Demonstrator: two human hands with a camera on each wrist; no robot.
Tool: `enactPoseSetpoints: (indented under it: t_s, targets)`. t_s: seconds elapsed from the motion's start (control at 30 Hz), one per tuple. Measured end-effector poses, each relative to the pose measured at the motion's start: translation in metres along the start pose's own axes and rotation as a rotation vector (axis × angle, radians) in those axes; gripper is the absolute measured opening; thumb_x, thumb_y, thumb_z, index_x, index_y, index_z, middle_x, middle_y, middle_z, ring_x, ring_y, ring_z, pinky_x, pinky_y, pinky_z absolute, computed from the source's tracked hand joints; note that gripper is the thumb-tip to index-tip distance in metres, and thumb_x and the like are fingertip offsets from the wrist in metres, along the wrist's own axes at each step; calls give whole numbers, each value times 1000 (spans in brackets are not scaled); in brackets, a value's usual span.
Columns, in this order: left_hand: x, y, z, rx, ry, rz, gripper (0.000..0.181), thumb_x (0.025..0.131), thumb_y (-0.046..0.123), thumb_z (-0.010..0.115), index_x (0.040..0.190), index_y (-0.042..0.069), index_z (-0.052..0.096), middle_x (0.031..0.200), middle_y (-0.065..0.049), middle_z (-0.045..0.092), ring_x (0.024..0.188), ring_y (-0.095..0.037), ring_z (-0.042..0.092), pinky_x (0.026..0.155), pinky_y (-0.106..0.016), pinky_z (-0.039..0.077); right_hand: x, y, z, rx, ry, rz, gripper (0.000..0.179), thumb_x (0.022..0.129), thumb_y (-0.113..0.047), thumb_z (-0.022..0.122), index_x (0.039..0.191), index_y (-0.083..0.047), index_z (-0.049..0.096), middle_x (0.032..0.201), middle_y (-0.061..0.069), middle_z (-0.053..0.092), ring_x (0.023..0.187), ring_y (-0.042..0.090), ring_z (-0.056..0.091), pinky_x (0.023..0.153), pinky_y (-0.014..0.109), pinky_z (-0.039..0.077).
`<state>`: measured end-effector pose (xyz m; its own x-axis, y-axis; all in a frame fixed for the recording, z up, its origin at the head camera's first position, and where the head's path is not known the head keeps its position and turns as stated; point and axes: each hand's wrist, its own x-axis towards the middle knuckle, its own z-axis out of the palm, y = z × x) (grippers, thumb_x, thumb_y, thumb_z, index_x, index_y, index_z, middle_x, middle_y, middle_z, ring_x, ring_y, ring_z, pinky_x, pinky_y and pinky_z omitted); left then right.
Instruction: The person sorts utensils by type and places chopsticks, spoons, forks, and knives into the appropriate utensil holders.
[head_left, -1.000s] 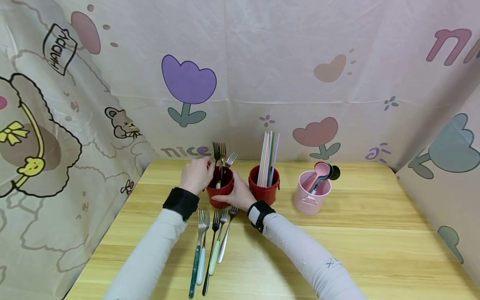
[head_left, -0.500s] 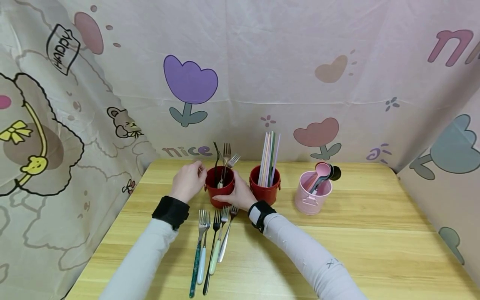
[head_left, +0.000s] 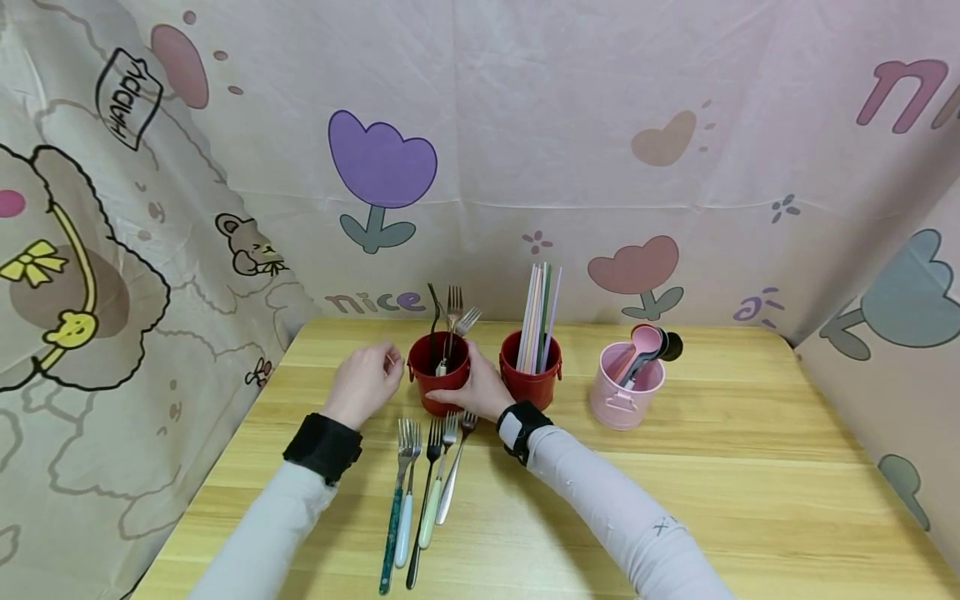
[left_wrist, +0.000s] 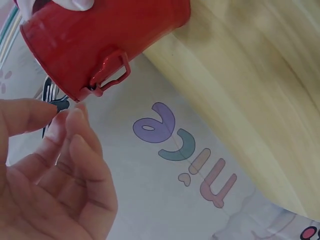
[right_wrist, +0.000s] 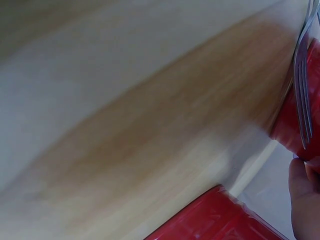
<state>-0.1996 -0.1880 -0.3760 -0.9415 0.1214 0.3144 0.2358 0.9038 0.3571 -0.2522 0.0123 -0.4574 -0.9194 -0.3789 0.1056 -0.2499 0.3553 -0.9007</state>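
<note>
My right hand [head_left: 483, 387] grips a small red metal bucket [head_left: 442, 402], its thumb along the front and its fingers round the right side. A black fork [head_left: 434, 321], a silver fork [head_left: 454, 310] and another leaning fork [head_left: 468, 320] stand in that bucket. Left of it, my left hand [head_left: 363, 383] hovers with loosely bent fingers and holds nothing. In the left wrist view its fingertips are close to the bucket's rim, overlapping a dark fork [left_wrist: 61, 104]. Several forks lie in front of the bucket, including a green-handled fork [head_left: 392, 525] and a pale blue-handled fork [head_left: 403, 531].
A second red bucket [head_left: 531, 388] with several straws [head_left: 536, 321] stands close to the right hand. Farther right is a pink bucket [head_left: 617, 407] holding spoons [head_left: 643, 340]. The wooden table [head_left: 720, 500] ends at a patterned cloth [head_left: 510, 150] behind.
My left hand has let go of the black fork, now standing in the bucket, and moved left and toward me. The right hand keeps its hold on the red bucket.
</note>
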Motion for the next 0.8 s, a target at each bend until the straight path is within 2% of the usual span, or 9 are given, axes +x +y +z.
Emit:
enactPoseSetpoints:
  t_s: [0.4, 0.8]
  targets:
    - [-30, -11, -5, 53, -88, -16, 12, 94, 11, 64, 83, 6, 65, 68, -5, 64, 56, -14, 51, 52, -27, 40, 0, 1, 0, -5, 3, -6, 94, 76, -35, 89, 150, -18, 34, 148, 5, 55, 134, 22, 56, 112, 43, 47]
    - [-59, -16, -2, 27, -219, -36, 11, 94, 11, 64, 83, 9, 65, 67, -1, 61, 55, -11, 49, 53, -26, 39, 1, 1, 0, -8, 6, 5, 96, 75, -35, 90, 150, -18, 34, 148, 4, 55, 134, 22, 56, 112, 43, 48]
